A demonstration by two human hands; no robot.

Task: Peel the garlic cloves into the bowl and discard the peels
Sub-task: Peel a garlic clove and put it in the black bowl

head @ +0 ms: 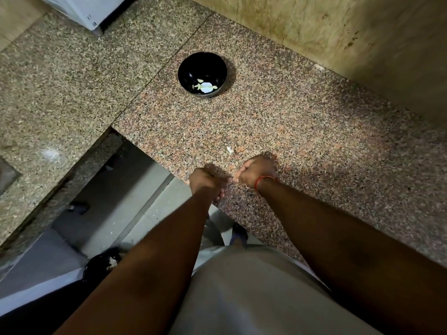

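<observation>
Two hands meet over the near edge of the counter (302,122) in the head view. The left hand (204,182) has its fingers curled in, knuckles up, and the right hand (256,171) is curled the same way, a red thread (262,181) round its wrist. Their fingertips come together at a small pale bit (234,180) between them, likely a clove, but it is too small to tell which hand holds it, or whether both do.

Farther back on the counter, well apart from the hands, stands a black bowl (202,61). Several peeled cloves (198,86) lie at its bottom beside a bright white patch.

One white scrap of peel (229,149) lies on the counter just beyond the right hand.

Below the counter edge, to the left, is a grey floor (135,209) and a black bag (101,264) with pale scraps inside. A white appliance (82,10) sits at the far left corner, and a stained wall (338,32) rises behind the counter.
</observation>
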